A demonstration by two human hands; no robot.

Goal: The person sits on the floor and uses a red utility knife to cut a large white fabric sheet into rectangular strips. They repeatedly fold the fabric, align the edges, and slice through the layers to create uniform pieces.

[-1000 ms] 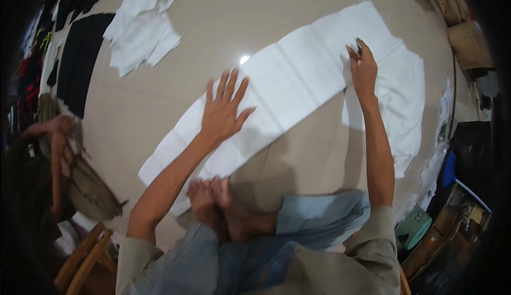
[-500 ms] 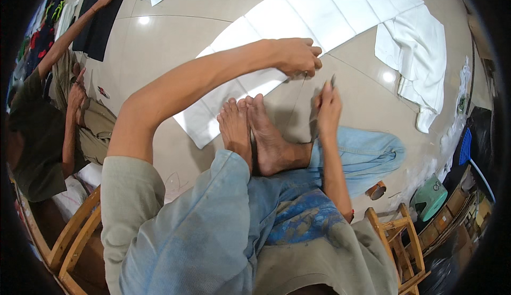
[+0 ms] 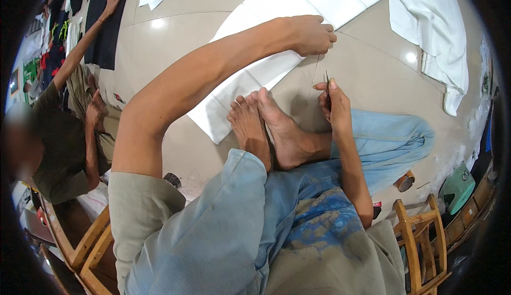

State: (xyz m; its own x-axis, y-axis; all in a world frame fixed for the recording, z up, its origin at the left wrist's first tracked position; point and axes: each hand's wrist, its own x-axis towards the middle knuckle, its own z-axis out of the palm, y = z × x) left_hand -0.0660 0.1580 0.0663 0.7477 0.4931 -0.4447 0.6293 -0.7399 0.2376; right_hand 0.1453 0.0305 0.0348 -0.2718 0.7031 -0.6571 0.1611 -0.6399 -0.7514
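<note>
A long white cloth [image 3: 255,15] with crosswise fold lines stretches over the tiled floor in front of my feet. My left hand [image 3: 314,35] reaches across to its near edge, fingers curled closed over that edge; the fingertips are partly hidden. What looks like a fine thread hangs just below this hand. Nearer to me, beside my right foot, my right hand [image 3: 336,103] is closed around small dark thread snips [image 3: 328,97], with the thin pointed tip upward. The snips are apart from the cloth.
A crumpled white garment [image 3: 439,44] lies at the far right. At the left, a co-worker [image 3: 58,146] reaches a hand onto black cloth [image 3: 101,39]. Wooden frames [image 3: 420,242] stand beside me on both sides. A green plastic thing [image 3: 459,188] is at the right.
The whole view has shifted. My right hand has turned, and the snips' tip now shows more clearly, pointing up. My left hand stays at the cloth's near edge.
</note>
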